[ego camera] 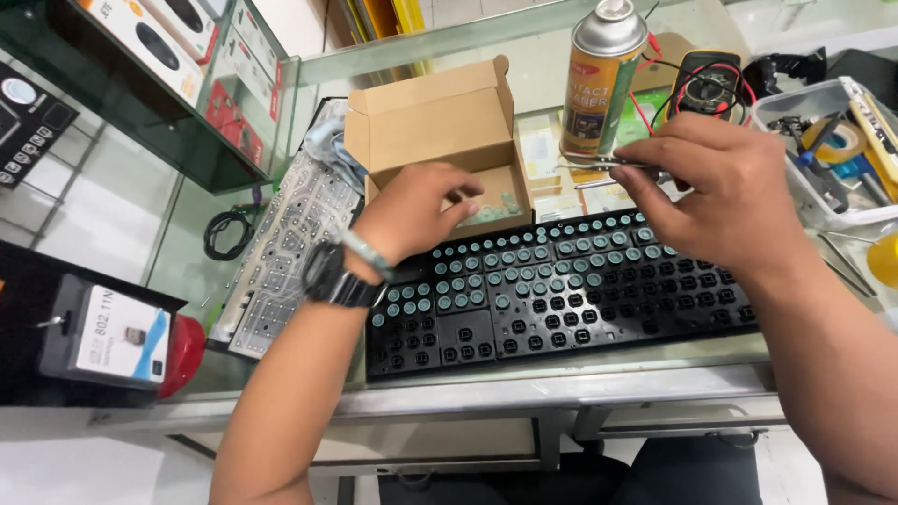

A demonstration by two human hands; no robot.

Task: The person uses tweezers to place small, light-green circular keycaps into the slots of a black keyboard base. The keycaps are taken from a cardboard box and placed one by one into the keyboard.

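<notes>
A black keyboard frame [561, 309] lies on the glass counter, with small grey-green rubber domes seated in several of its upper and left sockets. My left hand [416, 208], with a black watch on the wrist, reaches into an open brown cardboard box [435, 122] that holds loose domes. My right hand [720, 192] hovers over the frame's upper right and grips metal tweezers [599, 168] whose tips point left toward the box.
A spray can [599, 79] stands behind the box. A multimeter with red leads [706, 84] and a clear bin of tools and tape [828, 140] sit at the right. A translucent keyboard membrane sheet [285, 257] lies left of the frame. A small boxed device [112, 337] sits at far left.
</notes>
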